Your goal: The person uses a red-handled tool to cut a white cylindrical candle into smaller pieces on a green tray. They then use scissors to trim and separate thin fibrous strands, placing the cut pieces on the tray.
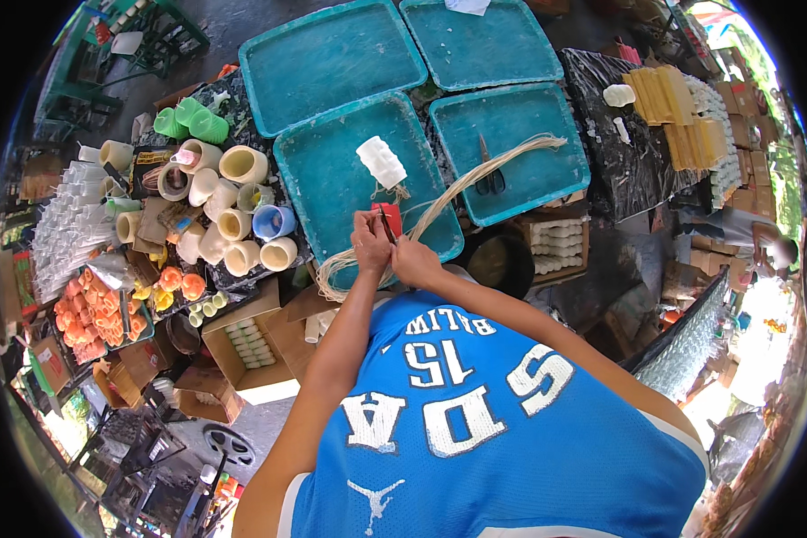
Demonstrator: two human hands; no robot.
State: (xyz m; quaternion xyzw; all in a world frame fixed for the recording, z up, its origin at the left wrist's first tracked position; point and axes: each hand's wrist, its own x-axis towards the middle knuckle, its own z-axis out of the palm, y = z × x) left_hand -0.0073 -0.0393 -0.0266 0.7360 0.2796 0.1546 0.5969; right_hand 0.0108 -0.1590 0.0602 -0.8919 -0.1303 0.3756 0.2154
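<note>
Above the near teal tray [318,193], both my hands work close together around a small red piece [391,218]. My left hand [370,244] is closed at its left edge, fingers pinched by a thin dark tool [386,224] that lies across the red piece. My right hand [414,262] is closed just to the right; what it grips is hidden under its fingers. A white ribbed block [382,162] with strands at its lower end lies just beyond them. A long bundle of cream cord [475,177] runs from beneath my wrists to the right-hand tray.
Dark scissors [488,169] lie in the right teal tray [547,134]. Two more trays [332,56] stand beyond. Cream cylinders [242,165], orange pieces [94,309] and white pieces [76,211] crowd the left. Yellow slabs [672,112] are at right, on black plastic.
</note>
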